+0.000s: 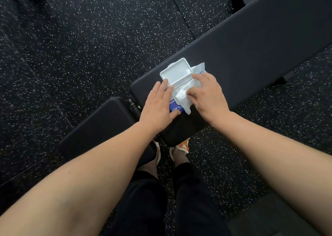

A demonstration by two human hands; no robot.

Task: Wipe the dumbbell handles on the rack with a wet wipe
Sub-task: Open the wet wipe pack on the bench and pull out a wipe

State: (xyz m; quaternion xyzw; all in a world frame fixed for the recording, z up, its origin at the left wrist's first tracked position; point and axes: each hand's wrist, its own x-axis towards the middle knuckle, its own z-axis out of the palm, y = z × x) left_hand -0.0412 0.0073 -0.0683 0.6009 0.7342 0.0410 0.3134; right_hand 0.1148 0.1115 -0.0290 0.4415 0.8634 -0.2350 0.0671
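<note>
Wet wipe (182,96) pinched btwn R hand (208,94) fingers, over pack (175,108).

A gym: black rubber floor (89,47) flecked with white, and a padded black weight bench (251,43) running toward two o'clock.

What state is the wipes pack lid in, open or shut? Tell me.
Open. The white lid is flipped up and back, showing its inner face, and a wet wipe pinched by the right hand comes out beneath it.

Black trousers (143,205) (orange-white shoes (182,147))
</note>
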